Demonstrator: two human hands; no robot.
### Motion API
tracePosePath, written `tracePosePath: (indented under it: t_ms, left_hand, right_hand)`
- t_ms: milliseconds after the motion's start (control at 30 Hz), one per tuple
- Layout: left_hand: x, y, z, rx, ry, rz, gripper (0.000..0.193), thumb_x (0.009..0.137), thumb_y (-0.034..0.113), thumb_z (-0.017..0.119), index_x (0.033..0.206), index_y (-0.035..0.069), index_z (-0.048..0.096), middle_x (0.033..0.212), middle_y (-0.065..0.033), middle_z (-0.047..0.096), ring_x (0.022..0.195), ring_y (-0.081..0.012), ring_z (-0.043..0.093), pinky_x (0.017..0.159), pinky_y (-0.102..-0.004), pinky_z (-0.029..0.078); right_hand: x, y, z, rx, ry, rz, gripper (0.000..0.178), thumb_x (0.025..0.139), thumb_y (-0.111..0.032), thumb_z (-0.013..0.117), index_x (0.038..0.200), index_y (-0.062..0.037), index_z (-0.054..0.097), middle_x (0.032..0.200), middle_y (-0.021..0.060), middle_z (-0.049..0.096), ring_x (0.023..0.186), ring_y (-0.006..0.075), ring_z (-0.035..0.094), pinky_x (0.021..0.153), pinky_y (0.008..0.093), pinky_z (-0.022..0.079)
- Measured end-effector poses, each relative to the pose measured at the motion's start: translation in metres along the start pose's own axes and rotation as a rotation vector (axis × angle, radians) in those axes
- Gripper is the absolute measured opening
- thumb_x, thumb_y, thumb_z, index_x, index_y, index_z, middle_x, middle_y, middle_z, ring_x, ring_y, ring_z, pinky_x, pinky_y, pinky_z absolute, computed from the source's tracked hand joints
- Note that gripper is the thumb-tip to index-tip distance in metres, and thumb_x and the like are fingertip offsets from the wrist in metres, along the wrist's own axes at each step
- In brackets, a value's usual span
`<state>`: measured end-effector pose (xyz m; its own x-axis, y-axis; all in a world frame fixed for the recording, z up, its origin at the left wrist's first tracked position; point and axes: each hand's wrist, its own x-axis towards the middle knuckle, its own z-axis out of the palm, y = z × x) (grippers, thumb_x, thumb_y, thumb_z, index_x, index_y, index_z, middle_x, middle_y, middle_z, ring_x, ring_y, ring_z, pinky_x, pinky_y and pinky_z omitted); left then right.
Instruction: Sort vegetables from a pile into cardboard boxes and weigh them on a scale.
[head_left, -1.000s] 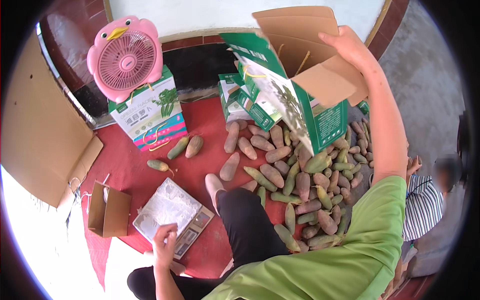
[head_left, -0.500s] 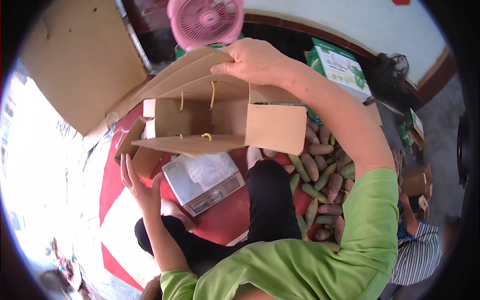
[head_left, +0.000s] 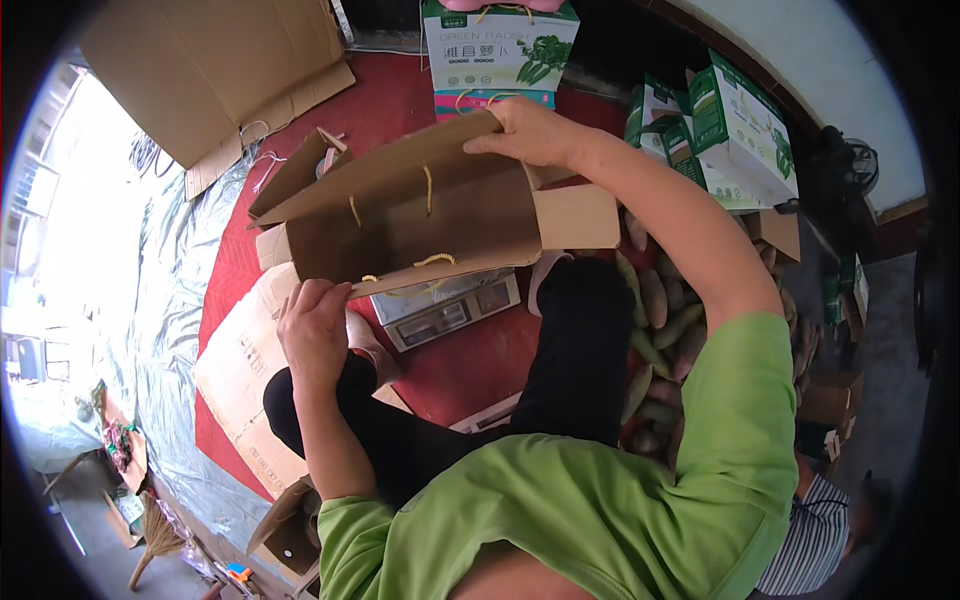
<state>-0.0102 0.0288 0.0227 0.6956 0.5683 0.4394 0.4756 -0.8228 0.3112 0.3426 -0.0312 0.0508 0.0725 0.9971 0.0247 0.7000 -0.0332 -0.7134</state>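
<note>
An open cardboard carton (head_left: 390, 215) with yellow rope handles is held up in front of me, its brown inside facing me. My left hand (head_left: 315, 325) is closed on the near edge at the carton's left corner, fingers on top. With fingers and thumb, my right hand (head_left: 530, 132) pinches the far panel's upper edge near its right end. A side flap (head_left: 578, 218) sticks out at the right. Partly hidden beneath the carton, a digital scale (head_left: 435, 322) sits on the red floor covering (head_left: 440, 380).
Several green and reddish radishes (head_left: 655, 300) lie right of my knee. Printed white-and-green boxes (head_left: 745, 130) stand far right, another printed box (head_left: 500, 50) at the back. A small open carton (head_left: 295, 175) and flattened cardboard (head_left: 240, 370) lie left. A person in a striped shirt (head_left: 805, 540) is lower right.
My left hand, open beside the carton before, now grips its near left corner. The carton has tipped so more of its inside shows. The head view has shifted too.
</note>
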Motion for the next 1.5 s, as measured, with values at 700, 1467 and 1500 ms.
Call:
tracePosePath:
  t_ms: [700, 1467, 1500]
  left_hand:
    - [0.001, 0.026, 0.019, 0.025, -0.271, -0.09, 0.028, 0.073, 0.011, 0.069, 0.1, 0.013, 0.068, 0.092, -0.0051, 0.062, 0.089, -0.0266, 0.059, 0.08, -0.0381, 0.047]
    - [0.009, -0.012, 0.048, 0.18, -0.389, -0.116, 0.016, 0.085, 0.01, 0.061, 0.097, 0.001, 0.066, 0.091, -0.015, 0.067, 0.082, -0.0321, 0.064, 0.073, -0.0374, 0.049]
    - [0.011, -0.008, 0.048, 0.141, -0.376, -0.1, 0.016, 0.085, 0.01, 0.061, 0.097, 0.0, 0.066, 0.087, -0.016, 0.067, 0.08, -0.0323, 0.065, 0.071, -0.0375, 0.049]
  right_hand:
    - [-0.016, 0.086, 0.035, -0.208, 0.455, 0.429, 0.041, 0.08, -0.038, 0.066, 0.107, -0.0077, 0.066, 0.097, 0.013, 0.068, 0.092, 0.0294, 0.064, 0.08, 0.0399, 0.05]
    - [-0.524, 0.16, 0.323, 0.026, 0.29, 1.373, 0.024, 0.075, -0.023, 0.064, 0.09, -0.005, 0.067, 0.094, 0.0171, 0.066, 0.091, 0.0358, 0.062, 0.08, 0.0416, 0.05]
    - [-0.538, 0.155, 0.338, 0.004, 0.289, 1.442, 0.026, 0.074, -0.026, 0.066, 0.088, -0.0041, 0.067, 0.098, 0.0191, 0.065, 0.095, 0.0367, 0.061, 0.082, 0.0432, 0.05]
